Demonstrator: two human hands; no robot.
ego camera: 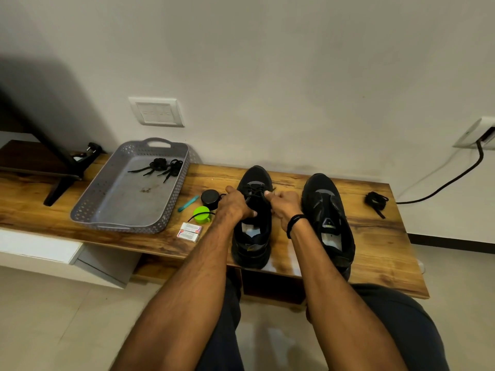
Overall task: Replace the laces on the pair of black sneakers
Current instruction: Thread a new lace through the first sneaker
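Left hand [235, 204] and right hand [284, 203] pinching lace [255, 194], two sneakers [251, 238] [330, 226], three spare bundles [160, 164] [175, 167] [376, 200]

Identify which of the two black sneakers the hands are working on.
The sneaker nearer the grey tray: the left hand and right hand both pinch its lace. The other sneaker stands apart, untouched.

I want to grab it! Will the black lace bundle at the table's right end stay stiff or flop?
Probably flop: the lace bundle is loosely coiled, with a loose end trailing on the table. It looks thin, so likely very light.
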